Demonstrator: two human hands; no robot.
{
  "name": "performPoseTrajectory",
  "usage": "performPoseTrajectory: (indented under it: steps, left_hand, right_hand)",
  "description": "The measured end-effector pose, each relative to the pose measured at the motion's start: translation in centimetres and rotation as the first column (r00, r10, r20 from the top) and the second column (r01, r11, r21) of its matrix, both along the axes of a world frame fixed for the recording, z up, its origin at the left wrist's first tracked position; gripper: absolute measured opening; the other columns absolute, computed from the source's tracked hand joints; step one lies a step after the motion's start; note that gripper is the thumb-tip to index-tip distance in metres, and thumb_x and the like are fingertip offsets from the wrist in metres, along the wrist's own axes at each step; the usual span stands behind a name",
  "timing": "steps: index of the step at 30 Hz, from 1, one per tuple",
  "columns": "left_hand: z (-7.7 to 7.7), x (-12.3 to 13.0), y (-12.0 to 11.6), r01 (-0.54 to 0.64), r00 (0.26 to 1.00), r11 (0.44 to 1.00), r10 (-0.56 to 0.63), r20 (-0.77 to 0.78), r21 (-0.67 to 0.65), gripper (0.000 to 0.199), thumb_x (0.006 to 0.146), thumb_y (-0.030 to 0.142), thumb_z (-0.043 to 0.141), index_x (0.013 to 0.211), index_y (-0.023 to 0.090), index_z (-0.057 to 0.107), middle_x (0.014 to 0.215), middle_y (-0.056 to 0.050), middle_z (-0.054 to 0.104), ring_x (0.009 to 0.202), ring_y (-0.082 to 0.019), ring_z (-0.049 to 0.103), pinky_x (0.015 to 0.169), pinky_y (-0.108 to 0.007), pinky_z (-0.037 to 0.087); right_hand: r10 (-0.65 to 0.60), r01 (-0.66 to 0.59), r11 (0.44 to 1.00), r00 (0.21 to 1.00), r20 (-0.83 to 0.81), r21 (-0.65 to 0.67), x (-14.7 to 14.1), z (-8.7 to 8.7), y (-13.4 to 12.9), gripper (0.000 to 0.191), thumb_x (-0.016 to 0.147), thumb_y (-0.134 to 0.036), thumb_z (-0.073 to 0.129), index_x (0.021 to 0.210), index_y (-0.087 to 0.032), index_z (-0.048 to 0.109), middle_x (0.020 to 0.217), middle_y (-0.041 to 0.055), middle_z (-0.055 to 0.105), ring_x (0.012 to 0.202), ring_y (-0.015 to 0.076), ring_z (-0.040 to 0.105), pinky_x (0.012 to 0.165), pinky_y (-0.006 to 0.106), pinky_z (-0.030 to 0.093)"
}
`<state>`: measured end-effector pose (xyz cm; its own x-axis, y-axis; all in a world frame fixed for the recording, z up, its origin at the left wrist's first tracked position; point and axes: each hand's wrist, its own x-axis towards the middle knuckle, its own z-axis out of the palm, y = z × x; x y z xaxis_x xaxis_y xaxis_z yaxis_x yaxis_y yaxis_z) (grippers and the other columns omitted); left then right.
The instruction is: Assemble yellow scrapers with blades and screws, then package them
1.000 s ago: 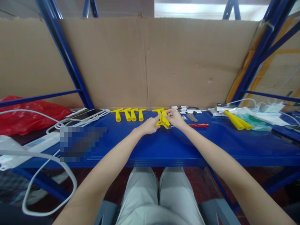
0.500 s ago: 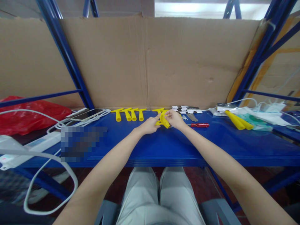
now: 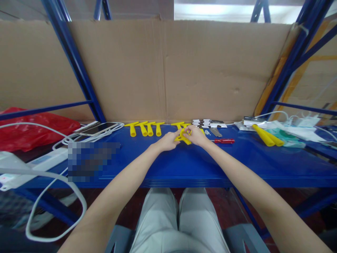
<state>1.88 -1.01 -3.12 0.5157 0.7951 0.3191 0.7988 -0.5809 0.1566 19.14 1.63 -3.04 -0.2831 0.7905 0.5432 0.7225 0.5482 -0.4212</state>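
Above the blue table, my left hand [image 3: 169, 141] is closed on a yellow plastic scraper [image 3: 184, 140] with a wide T-shaped head. From the right, my right hand [image 3: 196, 135] pinches at the same scraper's upper part, its fingertips bent against it. Any small part between those fingertips is too small to make out. A red-handled screwdriver [image 3: 224, 141] lies just right of my right hand. Behind it are flat grey metal blades [image 3: 216, 132] and a stack of black-and-white packets [image 3: 209, 123]. More yellow T-shaped pieces [image 3: 178, 124] lie behind my hands.
Several yellow T-shaped handles [image 3: 150, 129] stand in a row at the back left. Farther left are a phone [image 3: 101, 129], white cables, a power strip [image 3: 47, 161] and a red plastic bag [image 3: 37, 128]. Two yellow tubes [image 3: 268, 136] rest on plastic bags at right. Cardboard [image 3: 210, 70] closes the back.
My right hand's fingers have shifted slightly left and down over the scraper, which has tilted a little. My left hand keeps its place.
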Motion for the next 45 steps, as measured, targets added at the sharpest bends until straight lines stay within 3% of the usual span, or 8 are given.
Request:
performPoseTrajectory:
  steps: [11, 16, 21, 26, 29, 32, 40, 45]
  left_hand:
    - [0.4, -0.1, -0.1, 0.095, 0.995, 0.991, -0.096, 0.007, 0.090, 0.043, 0.082, 0.016, 0.052, 0.125, 0.015, 0.056, 0.114, -0.011, 0.066, 0.106, -0.023, 0.061, 0.092, -0.034, 0.045]
    - [0.5, -0.2, -0.1, 0.103, 0.994, 0.988, -0.105, 0.013, 0.111, 0.042, 0.082, 0.015, 0.053, 0.124, 0.018, 0.057, 0.112, -0.010, 0.068, 0.103, -0.021, 0.062, 0.090, -0.033, 0.046]
    - [0.7, -0.1, -0.2, 0.087, 0.996, 0.991, -0.089, 0.020, 0.104, 0.044, 0.081, 0.014, 0.053, 0.124, 0.012, 0.057, 0.113, -0.014, 0.066, 0.103, -0.023, 0.062, 0.089, -0.033, 0.047]
    - [0.7, -0.1, -0.1, 0.050, 0.999, 0.992, -0.049, -0.011, 0.119, 0.046, 0.083, 0.016, 0.051, 0.129, 0.014, 0.052, 0.113, -0.013, 0.066, 0.103, -0.023, 0.062, 0.088, -0.033, 0.046]
    - [0.6, -0.1, -0.1, 0.035, 0.999, 0.992, -0.032, -0.028, 0.119, 0.047, 0.083, 0.016, 0.051, 0.130, 0.013, 0.051, 0.113, -0.014, 0.066, 0.104, -0.023, 0.061, 0.090, -0.033, 0.045]
    - [0.7, 0.0, -0.3, 0.031, 0.999, 0.993, -0.027, -0.033, 0.111, 0.048, 0.084, 0.016, 0.050, 0.131, 0.012, 0.049, 0.115, -0.014, 0.065, 0.106, -0.023, 0.060, 0.091, -0.033, 0.045]
    - [0.5, 0.1, -0.1, 0.052, 0.998, 0.990, -0.046, -0.044, 0.133, 0.049, 0.084, 0.016, 0.049, 0.133, 0.012, 0.047, 0.114, -0.013, 0.064, 0.106, -0.022, 0.059, 0.091, -0.032, 0.045]
    - [0.2, -0.1, 0.1, 0.087, 0.996, 0.986, -0.083, -0.037, 0.142, 0.053, 0.084, 0.014, 0.048, 0.137, 0.014, 0.042, 0.117, -0.013, 0.062, 0.107, -0.021, 0.058, 0.091, -0.033, 0.045]
  right_hand:
    - [-0.003, -0.010, 0.998, 0.975, -0.220, -0.060, 1.1, -0.5, 1.2, 0.040, 0.067, -0.034, 0.069, 0.100, -0.017, 0.054, 0.108, 0.0103, 0.053, 0.096, 0.0198, 0.054, 0.083, 0.036, 0.046]
    - [0.045, -0.066, 0.995, 0.966, -0.254, -0.077, 1.2, -0.6, 1.1, 0.042, 0.069, -0.033, 0.068, 0.105, -0.017, 0.054, 0.114, 0.0109, 0.052, 0.096, 0.0186, 0.055, 0.080, 0.034, 0.048]
    - [0.061, -0.088, 0.993, 0.958, -0.281, -0.082, 1.0, -0.3, 0.8, 0.038, 0.070, -0.028, 0.067, 0.105, -0.017, 0.055, 0.115, 0.0111, 0.054, 0.090, 0.0162, 0.057, 0.079, 0.033, 0.048]
    - [0.009, -0.099, 0.962, 0.942, -0.334, -0.254, 1.1, 0.7, 0.1, 0.022, 0.071, -0.020, 0.064, 0.092, -0.014, 0.059, 0.097, 0.0070, 0.063, 0.076, 0.0122, 0.057, 0.073, 0.028, 0.047]
    - [0.035, -0.185, 0.895, 0.936, -0.349, -0.406, 1.3, 1.2, -0.8, 0.007, 0.073, -0.022, 0.062, 0.077, -0.016, 0.061, 0.077, 0.0016, 0.064, 0.067, 0.0111, 0.056, 0.064, 0.023, 0.045]
    - [0.025, -0.219, 0.842, 0.929, -0.370, -0.492, 1.4, 1.5, -1.3, 0.009, 0.074, -0.025, 0.061, 0.069, -0.017, 0.061, 0.065, -0.0012, 0.061, 0.061, 0.0099, 0.053, 0.054, 0.020, 0.039]
    - [-0.047, -0.285, 0.767, 0.869, -0.493, -0.575, 1.3, 0.8, -0.9, 0.018, 0.067, -0.029, 0.070, 0.066, -0.017, 0.056, 0.062, -0.0010, 0.061, 0.057, 0.0087, 0.052, 0.053, 0.020, 0.036]
    - [-0.025, -0.315, 0.767, 0.856, -0.517, -0.559, 1.3, 0.5, -0.5, 0.024, 0.065, -0.031, 0.072, 0.065, -0.017, 0.054, 0.059, -0.0018, 0.059, 0.055, 0.0080, 0.050, 0.052, 0.020, 0.036]
